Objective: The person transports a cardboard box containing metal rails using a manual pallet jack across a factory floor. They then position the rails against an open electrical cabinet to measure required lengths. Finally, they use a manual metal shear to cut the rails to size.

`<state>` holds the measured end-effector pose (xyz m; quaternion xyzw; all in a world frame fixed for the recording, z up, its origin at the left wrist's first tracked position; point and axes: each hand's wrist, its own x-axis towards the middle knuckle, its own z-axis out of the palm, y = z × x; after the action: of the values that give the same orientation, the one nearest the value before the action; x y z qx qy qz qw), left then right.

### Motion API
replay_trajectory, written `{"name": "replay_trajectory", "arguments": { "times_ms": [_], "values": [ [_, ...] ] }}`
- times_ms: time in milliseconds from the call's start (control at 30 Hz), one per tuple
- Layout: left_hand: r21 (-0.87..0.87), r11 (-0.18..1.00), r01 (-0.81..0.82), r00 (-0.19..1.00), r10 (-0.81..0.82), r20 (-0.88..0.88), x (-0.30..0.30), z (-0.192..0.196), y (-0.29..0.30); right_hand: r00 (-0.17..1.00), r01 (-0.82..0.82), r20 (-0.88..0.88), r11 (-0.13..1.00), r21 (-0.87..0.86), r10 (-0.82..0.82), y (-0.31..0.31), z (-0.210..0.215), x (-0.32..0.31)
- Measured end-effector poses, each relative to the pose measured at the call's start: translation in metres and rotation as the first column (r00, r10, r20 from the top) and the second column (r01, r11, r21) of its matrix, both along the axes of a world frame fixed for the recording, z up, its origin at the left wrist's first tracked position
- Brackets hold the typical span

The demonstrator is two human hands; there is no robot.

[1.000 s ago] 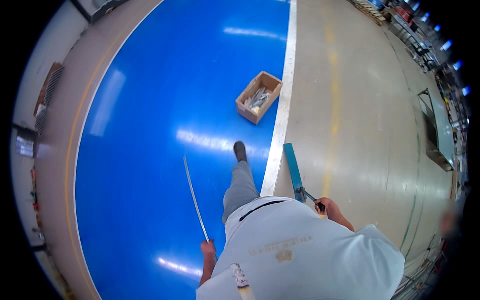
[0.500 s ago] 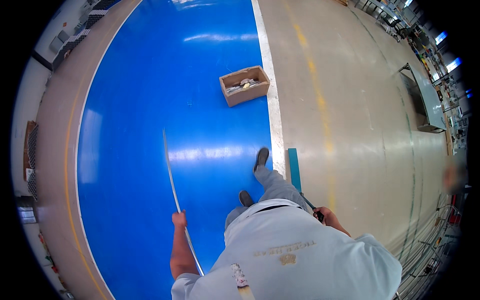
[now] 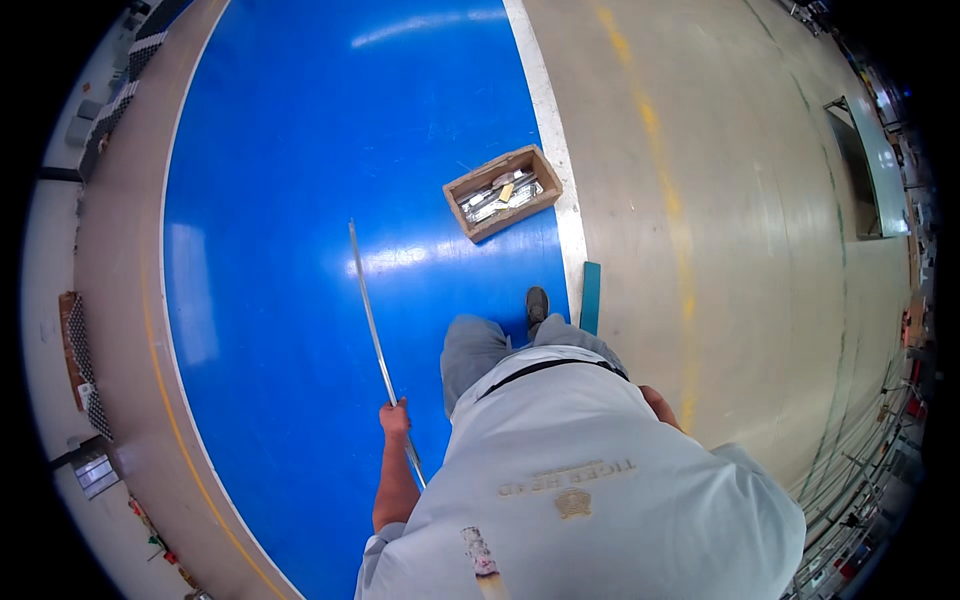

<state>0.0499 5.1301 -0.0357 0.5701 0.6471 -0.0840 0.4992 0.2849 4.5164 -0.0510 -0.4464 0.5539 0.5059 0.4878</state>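
Observation:
My left hand is closed around a long, thin metal rod. The rod slants forward over the blue floor, and its rear end runs back beside my shirt. On my right side, only part of my right hand or wrist shows past the shirt, its fingers hidden. In front of it is the flat teal head of a tool, beside the white floor line; its handle is out of sight now, but the earlier picture shows my right hand gripping it. A brown open box ahead holds silvery metal pieces and a small yellowish item.
Underfoot is a glossy blue floor, bordered on the right by a white line and then beige floor with a worn yellow stripe. A metal-framed table stands far right. Several long bars or pipes lie at the lower right.
I have stepped forward, so the box appears nearer. The rod is still in my left hand and its tip has shifted right in view. The teal head has moved forward; its handle is now hidden.

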Motion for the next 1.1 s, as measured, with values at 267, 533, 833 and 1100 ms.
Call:
{"name": "replay_trajectory", "arguments": {
  "times_ms": [267, 533, 833, 1100],
  "values": [
    [-0.135, 0.983, 0.121, 0.970, -0.146, -0.197, 0.163, -0.038, 0.117, 0.995, 0.095, 0.015, 0.995, -0.039, -0.094, 0.154, 0.012, 0.185],
    [-0.092, 0.959, 0.267, 0.936, -0.280, -0.211, 0.338, -0.058, 0.322, 0.930, 0.289, 0.248, 0.957, -0.038, -0.271, 0.354, 0.104, 0.352],
    [0.139, 0.938, 0.316, 0.947, -0.303, -0.109, 0.530, -0.067, 0.549, 0.872, 0.431, 0.208, 0.897, 0.099, -0.442, 0.545, 0.096, 0.565],
    [0.230, 0.931, 0.285, 0.958, -0.268, -0.104, 0.719, -0.046, 0.722, 0.940, 0.341, -0.074, 0.932, 0.120, -0.334, 0.659, -0.019, 0.793]
  ]
}}
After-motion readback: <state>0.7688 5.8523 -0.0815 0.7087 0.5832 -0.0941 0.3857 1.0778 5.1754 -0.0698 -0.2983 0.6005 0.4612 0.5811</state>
